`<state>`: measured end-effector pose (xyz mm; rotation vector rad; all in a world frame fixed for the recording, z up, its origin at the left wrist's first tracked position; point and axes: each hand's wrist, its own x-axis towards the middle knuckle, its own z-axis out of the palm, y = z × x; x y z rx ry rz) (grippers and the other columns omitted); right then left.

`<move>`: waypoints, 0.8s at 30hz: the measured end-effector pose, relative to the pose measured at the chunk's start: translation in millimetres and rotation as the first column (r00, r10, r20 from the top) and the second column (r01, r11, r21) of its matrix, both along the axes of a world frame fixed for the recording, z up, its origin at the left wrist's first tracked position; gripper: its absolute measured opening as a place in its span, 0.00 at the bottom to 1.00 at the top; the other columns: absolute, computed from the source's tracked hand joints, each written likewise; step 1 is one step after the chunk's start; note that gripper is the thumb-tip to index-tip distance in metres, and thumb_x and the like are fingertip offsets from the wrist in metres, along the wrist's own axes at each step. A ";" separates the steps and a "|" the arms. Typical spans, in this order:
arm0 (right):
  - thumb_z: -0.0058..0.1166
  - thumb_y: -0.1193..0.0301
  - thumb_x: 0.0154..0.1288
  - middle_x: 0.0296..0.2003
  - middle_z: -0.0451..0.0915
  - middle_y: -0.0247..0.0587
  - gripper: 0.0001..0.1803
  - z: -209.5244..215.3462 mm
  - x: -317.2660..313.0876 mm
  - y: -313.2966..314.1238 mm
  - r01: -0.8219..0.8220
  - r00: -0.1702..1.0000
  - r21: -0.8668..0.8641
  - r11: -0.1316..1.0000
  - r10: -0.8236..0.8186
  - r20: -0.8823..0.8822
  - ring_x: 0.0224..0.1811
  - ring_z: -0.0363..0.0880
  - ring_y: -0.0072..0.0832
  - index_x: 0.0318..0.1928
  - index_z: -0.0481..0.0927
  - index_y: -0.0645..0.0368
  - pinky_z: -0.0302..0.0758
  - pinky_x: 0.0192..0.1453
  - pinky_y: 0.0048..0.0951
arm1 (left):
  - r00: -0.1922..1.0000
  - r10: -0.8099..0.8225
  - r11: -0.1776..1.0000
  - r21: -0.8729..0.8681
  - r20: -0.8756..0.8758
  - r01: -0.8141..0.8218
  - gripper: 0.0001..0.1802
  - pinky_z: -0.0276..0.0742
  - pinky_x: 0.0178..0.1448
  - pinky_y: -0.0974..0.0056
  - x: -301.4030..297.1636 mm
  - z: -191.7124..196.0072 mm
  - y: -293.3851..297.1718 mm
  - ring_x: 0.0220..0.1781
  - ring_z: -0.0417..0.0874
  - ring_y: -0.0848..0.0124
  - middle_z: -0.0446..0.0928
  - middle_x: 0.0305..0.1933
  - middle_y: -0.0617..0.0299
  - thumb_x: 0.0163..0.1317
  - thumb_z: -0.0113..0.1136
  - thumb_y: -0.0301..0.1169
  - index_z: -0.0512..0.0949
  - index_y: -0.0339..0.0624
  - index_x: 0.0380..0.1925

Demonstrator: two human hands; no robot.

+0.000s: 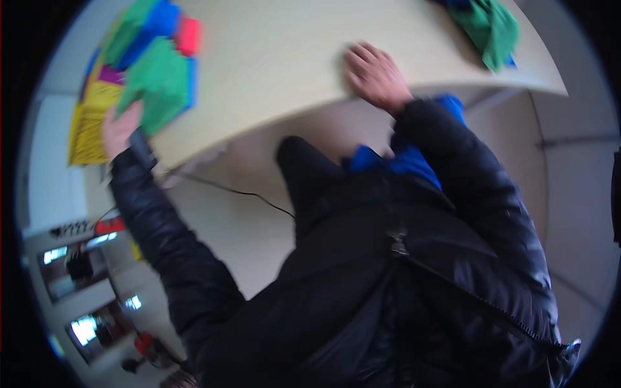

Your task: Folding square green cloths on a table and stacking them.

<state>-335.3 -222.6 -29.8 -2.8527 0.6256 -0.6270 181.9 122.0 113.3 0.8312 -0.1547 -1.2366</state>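
Observation:
My left hand (121, 129), blurred, is at the table's left edge against a green folded cloth (158, 84). Its fingers are partly hidden there, so whether they grip the cloth is unclear. Around it are a blue cloth (155, 27), another green cloth (129, 29) and a small red piece (189, 37). Beside the same hand stands a yellow box-like thing (88, 132) with dark print. My right hand (376, 74) rests palm down on the tabletop near its front edge, fingers lying on the surface and holding nothing visible.
The pale tabletop (272, 71) has a curved front edge. At its far right lies a crumpled green cloth (491, 32) with blue beneath. A black cable (242, 192) hangs below the table. Dark machines with bright screens (84, 330) stand at lower left.

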 end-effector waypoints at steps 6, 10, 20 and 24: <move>0.56 0.60 0.69 0.68 0.70 0.49 0.30 0.6 -59.4 0.8 -0.024 0.985 0.263 0.965 -0.021 0.170 0.72 0.65 0.46 0.67 0.70 0.58 0.65 0.74 0.44 | 0.281 0.225 0.872 -0.064 0.933 -0.486 0.19 0.76 0.61 0.64 -239.2 -65.0 -23.1 0.53 0.82 0.66 0.82 0.50 0.51 0.75 0.53 0.36 0.77 0.29 0.53; 0.65 0.59 0.64 0.69 0.67 0.57 0.40 -26.0 -210.6 58.1 0.368 0.927 0.197 0.909 -0.342 -0.153 0.71 0.66 0.51 0.73 0.64 0.54 0.67 0.73 0.44 | 0.267 0.042 0.893 0.084 0.963 -0.443 0.11 0.79 0.51 0.69 -281.0 -151.4 -17.0 0.43 0.84 0.74 0.85 0.41 0.60 0.74 0.56 0.31 0.83 0.35 0.44; 0.71 0.52 0.55 0.62 0.74 0.60 0.49 -62.6 -288.3 144.7 0.710 0.686 0.386 0.588 -0.456 -0.567 0.66 0.73 0.52 0.71 0.64 0.60 0.70 0.71 0.41 | 0.065 -0.123 0.968 0.134 0.990 -0.213 0.06 0.79 0.45 0.69 -294.5 -201.4 -69.8 0.39 0.85 0.74 0.85 0.36 0.57 0.71 0.59 0.26 0.81 0.36 0.42; 0.71 0.49 0.52 0.60 0.75 0.60 0.49 -58.8 -254.3 146.0 0.740 0.673 0.443 0.507 -0.552 -0.492 0.64 0.74 0.52 0.68 0.66 0.61 0.71 0.69 0.40 | 0.051 -0.094 0.975 0.102 0.994 -0.197 0.06 0.79 0.44 0.68 -277.1 -209.6 -74.4 0.38 0.85 0.74 0.84 0.33 0.57 0.70 0.60 0.27 0.81 0.37 0.42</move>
